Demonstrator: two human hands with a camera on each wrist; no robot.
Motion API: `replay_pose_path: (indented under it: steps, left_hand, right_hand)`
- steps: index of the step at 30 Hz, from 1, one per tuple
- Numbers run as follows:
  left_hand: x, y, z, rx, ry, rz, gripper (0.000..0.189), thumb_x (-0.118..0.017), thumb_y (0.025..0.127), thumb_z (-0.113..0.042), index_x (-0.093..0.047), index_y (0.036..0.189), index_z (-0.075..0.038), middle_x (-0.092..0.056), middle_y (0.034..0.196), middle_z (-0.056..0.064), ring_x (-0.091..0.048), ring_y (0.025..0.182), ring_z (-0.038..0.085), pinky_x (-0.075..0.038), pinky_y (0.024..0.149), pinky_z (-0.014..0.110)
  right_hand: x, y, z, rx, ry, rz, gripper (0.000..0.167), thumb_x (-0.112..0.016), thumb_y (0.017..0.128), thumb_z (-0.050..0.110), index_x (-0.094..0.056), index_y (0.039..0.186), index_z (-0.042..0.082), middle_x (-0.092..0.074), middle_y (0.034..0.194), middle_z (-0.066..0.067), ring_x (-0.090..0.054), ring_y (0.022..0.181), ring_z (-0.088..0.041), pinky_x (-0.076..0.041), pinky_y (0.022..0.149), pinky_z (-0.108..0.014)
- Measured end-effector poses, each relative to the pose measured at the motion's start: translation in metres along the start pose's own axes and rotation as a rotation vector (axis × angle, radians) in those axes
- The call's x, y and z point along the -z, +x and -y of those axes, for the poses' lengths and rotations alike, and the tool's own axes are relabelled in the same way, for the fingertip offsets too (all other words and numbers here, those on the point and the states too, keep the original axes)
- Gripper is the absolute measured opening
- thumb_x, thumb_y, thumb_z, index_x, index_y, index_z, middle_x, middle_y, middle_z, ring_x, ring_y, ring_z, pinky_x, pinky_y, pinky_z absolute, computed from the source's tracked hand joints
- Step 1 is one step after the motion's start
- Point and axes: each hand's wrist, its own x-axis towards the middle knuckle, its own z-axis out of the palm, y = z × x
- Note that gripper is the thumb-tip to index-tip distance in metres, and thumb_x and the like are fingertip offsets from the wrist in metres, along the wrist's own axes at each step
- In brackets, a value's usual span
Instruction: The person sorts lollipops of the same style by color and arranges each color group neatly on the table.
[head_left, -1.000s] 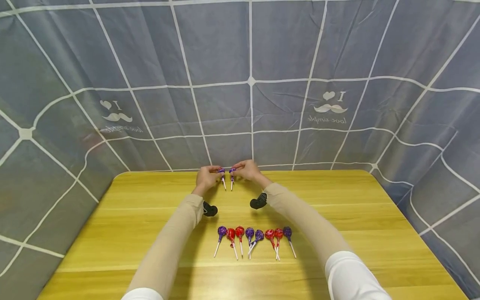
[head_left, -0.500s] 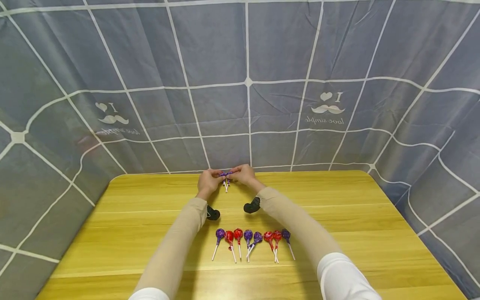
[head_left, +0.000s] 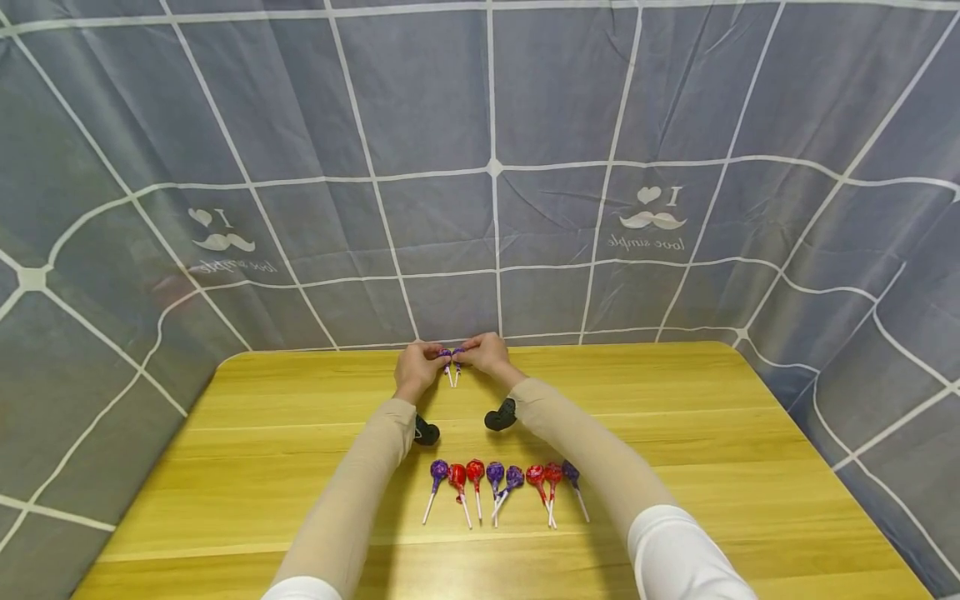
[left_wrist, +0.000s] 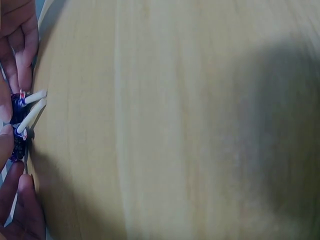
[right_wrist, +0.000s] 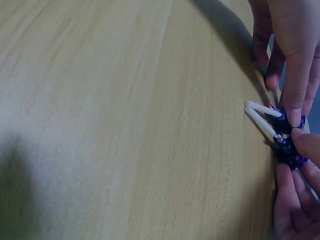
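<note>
At the table's far edge, my left hand (head_left: pixel 416 368) pinches a purple-wrapped lollipop (head_left: pixel 446 358) by its head. My right hand (head_left: pixel 486 354) pinches a second purple lollipop (head_left: pixel 458 358) just beside it. Both white sticks point back toward me. In the left wrist view, the white sticks (left_wrist: pixel 33 114) come close together at their tips, and fingers partly cover the wrapped heads. The right wrist view shows thumb and fingertips on the two purple wrappers (right_wrist: pixel 291 152), which sit side by side, about touching.
Nearer me on the wooden table (head_left: pixel 675 467) lies a row of red lollipops (head_left: pixel 475 472) and purple lollipops (head_left: pixel 438 472), some with crossed sticks. Black wrist devices (head_left: pixel 500 415) hang below both forearms. A grey curtain (head_left: pixel 555 233) with white lines rises behind the table.
The two held lollipops were apart a second ago; both hands have brought them close together. Over the last half second their sticks have turned more nearly parallel. The front row has not moved.
</note>
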Motion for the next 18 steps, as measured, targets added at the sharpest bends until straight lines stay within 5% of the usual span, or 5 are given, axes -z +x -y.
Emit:
replay_pose_path:
  steps: [18]
  left_hand:
    - [0.0059,-0.0019,-0.0007,0.007,-0.011,0.034,0.031,-0.071,0.088,-0.027,-0.071,0.114,-0.011,-0.073,0.104,0.009,-0.066,0.099,0.026,-0.047,0.076,0.035]
  right_hand:
    - [0.0015,0.0043,-0.0053,-0.029,0.038,0.048,0.029,-0.083,0.075,0.022,-0.075,0.096,0.004,-0.076,0.092,-0.01,-0.066,0.076,-0.014,-0.043,0.062,-0.017]
